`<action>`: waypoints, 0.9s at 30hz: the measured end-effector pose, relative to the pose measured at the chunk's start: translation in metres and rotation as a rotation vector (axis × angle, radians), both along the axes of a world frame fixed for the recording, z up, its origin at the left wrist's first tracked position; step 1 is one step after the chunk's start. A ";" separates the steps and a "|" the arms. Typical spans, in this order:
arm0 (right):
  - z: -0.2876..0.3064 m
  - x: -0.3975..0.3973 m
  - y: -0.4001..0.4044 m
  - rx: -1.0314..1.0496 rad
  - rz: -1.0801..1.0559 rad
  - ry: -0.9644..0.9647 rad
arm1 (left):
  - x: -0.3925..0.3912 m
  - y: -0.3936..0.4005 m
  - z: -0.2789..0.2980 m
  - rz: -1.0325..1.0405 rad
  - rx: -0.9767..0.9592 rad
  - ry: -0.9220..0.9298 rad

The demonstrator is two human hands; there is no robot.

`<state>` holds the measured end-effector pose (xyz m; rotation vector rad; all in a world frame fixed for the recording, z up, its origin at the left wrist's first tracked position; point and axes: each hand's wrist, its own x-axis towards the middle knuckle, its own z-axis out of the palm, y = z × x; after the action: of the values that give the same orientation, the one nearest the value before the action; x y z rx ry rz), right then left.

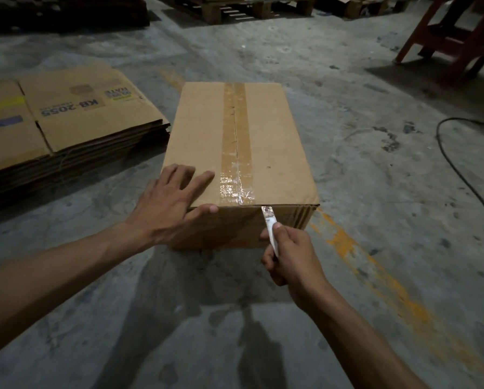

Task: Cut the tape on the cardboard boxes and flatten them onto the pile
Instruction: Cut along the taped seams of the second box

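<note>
The box [241, 153] sits on the concrete floor [375, 164] in front of the person, sealed by a strip of tape [235, 130] along the middle seam of its top. The right hand [288, 256] is curled round a white knife [270, 226], whose blade tip meets the near top edge just right of the tape's end. The left hand [170, 203] lies spread on the near left corner, fingers straight on the top and thumb over the edge, holding nothing. The main risk is a slip: the blade sits off the seam, so a hard push could skid across the slick tape, or dig into cardboard and jam (the left fingers lie just beside the tape). A light box may also slide away under the stroke. To the left, near the box, lies the pile [66, 122] of flattened boxes, with nothing between. A black cable [460, 169] curls on the floor to the right, an orange frame [454, 40] stands beyond, and pallets [257, 7] lie at the far edge, all well apart.
</note>
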<state>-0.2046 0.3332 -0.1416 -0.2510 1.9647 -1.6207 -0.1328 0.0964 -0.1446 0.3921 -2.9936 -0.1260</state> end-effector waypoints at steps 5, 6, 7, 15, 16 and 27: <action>0.006 0.005 -0.041 -0.045 -0.038 -0.108 | 0.001 -0.001 0.000 0.032 0.079 0.011; 0.007 0.005 -0.048 -0.026 -0.047 -0.088 | 0.001 -0.001 0.000 0.041 0.100 0.013; 0.007 0.005 -0.052 -0.009 -0.055 -0.070 | 0.001 -0.001 0.000 0.049 0.123 0.017; 0.009 0.016 -0.062 0.006 -0.029 -0.108 | -0.002 0.001 0.003 0.095 0.198 0.032; 0.011 0.015 -0.065 0.000 -0.015 -0.128 | -0.002 0.001 0.003 0.093 0.205 0.030; 0.040 -0.010 -0.027 0.231 0.409 -0.016 | -0.005 -0.005 -0.002 0.214 0.287 0.082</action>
<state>-0.2141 0.3066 -0.1015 -0.5086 1.9145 -1.1241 -0.1382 0.0911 -0.1471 0.7143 -2.8334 -0.5398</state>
